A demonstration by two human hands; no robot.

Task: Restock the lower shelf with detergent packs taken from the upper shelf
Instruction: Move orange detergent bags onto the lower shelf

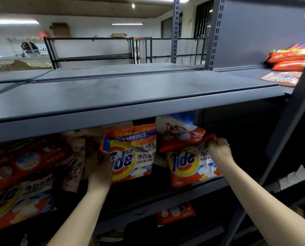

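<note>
**Desk:** What sits at far left?

**Photographer:** A large Tide pack [15, 201] leaning at the left end of the lower shelf [192, 190], with a red pack [24, 162] above it and a pale floral pouch [73, 166] just beside them.

**Desk:** And the hands?

**Photographer:** The left hand [99, 170] reaches up into that shelf, fingers curled round the left edge of an upright orange Tide detergent pack [132, 153] — the fingertips are in shadow behind the bag, so the exact hold is hard to read, but it looks like a grip. Further right, a second Tide pack [189, 166] stands on the same shelf, with a red-and-blue pack [180, 134] tilted behind it and resting on its top. The right hand [219, 148] has its fingers closed tight on the upper right corner of that second Tide pack.

**Desk:** The upper shelf?

**Photographer:** The grey upper shelf [130, 89] runs across the frame above both hands — at its far right end lies a stack of orange detergent packs [290, 57], flat, well apart from either hand. A grey upright post [293, 121] crosses in front of them.

**Desk:** Anything below?

**Photographer:** One more red pack [176, 213], on the level under the lower shelf, between the two forearms.
</note>
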